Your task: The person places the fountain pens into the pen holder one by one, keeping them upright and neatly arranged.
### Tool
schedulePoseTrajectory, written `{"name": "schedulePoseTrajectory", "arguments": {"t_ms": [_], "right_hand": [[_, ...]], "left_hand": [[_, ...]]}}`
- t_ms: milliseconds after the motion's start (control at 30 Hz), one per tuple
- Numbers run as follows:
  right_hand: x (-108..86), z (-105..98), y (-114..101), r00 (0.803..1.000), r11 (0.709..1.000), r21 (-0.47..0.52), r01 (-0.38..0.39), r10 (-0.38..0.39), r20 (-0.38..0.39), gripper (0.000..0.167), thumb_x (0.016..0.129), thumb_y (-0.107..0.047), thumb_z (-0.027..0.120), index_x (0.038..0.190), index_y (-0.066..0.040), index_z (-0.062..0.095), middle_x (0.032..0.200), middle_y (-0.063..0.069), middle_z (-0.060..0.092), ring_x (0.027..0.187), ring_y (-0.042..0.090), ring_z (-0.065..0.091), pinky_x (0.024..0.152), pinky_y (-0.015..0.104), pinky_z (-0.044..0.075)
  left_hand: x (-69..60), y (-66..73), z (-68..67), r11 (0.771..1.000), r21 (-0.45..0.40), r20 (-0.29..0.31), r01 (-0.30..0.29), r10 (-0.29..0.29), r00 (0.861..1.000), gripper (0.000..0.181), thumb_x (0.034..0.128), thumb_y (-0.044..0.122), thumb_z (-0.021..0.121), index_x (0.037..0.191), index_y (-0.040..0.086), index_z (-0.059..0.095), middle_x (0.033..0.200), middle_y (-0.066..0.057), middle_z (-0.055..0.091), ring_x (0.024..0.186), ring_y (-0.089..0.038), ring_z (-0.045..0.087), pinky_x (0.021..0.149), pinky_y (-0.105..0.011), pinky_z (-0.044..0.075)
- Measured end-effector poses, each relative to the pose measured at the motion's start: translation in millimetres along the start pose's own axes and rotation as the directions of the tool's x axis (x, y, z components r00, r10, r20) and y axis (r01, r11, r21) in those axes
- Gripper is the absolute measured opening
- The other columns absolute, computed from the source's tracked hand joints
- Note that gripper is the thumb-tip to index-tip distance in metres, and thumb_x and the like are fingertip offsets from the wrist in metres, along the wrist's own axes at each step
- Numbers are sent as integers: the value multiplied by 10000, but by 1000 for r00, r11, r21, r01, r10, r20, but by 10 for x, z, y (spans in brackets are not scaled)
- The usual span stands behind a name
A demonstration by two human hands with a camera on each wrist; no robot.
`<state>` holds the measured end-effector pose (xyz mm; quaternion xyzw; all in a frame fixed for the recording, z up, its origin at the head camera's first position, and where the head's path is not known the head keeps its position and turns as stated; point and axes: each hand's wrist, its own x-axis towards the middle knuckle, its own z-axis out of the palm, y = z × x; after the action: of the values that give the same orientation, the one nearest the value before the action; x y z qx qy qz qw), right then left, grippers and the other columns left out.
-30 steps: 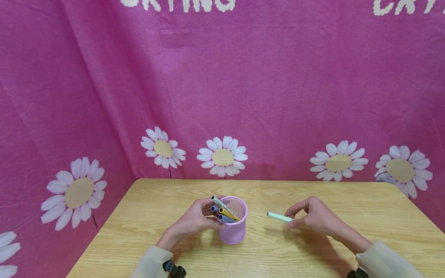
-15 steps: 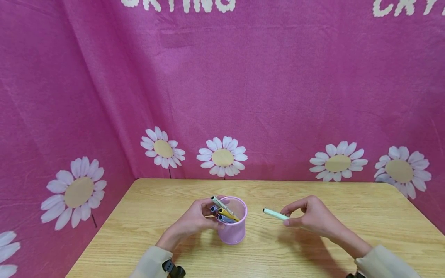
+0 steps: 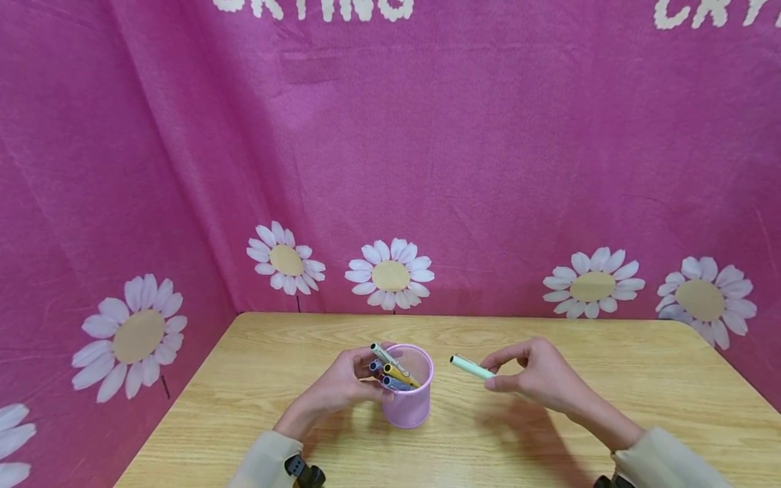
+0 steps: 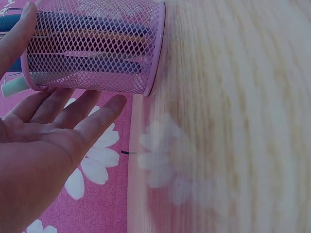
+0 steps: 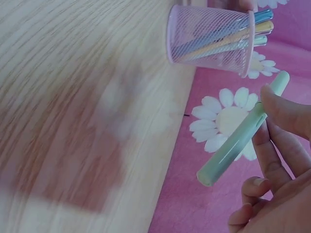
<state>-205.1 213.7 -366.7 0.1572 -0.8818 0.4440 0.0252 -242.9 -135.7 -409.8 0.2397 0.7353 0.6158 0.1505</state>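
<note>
A pink mesh pen holder (image 3: 407,409) stands upright on the wooden table, several capped pens leaning towards its left rim. Among them are a yellow pen (image 3: 400,376) and a pale green one (image 3: 386,355). My left hand (image 3: 340,388) holds the holder from the left; in the left wrist view the thumb lies near the rim and the fingers touch the mesh. To the right, above the table, my right hand (image 3: 543,378) pinches a mint green pen (image 5: 231,150) between thumb and fingers. One end of that pen points at the holder, a short gap apart.
The light wooden table (image 3: 293,346) ends at a straight back edge and has rounded far corners. A pink cloth (image 3: 488,169) with white daisies hangs behind it and along the left side.
My right hand has moved left and slightly up, bringing the mint green pen closer to the pen holder. The left hand and the holder have stayed put.
</note>
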Motion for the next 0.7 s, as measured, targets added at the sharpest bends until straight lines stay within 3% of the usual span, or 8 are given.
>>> {"name": "schedulePoseTrajectory", "arguments": {"t_ms": [333,700], "right_hand": [[48,67,-140,999,998,53,26,-25,-21,234,760,-135,944,976,-146,854,846,-46,754,644,125,369,563,282,329],[86,129,-326,999,994,107,5,-1,-39,246,769,-167,942,999,-144,858,894,-25,766,645,145,362,573,299,340]], "left_hand": [[3,-5,0,1000,0,-4,2,-2,1000,692,833,-69,841,1473,3,589,1347,-200,653,1127,-281,674,982,-383,577],[8,-18,-6,1000,-13,8,-18,18,1000,673,839,-76,832,1465,-9,595,1521,-190,545,1167,-279,664,997,-379,570]]}}
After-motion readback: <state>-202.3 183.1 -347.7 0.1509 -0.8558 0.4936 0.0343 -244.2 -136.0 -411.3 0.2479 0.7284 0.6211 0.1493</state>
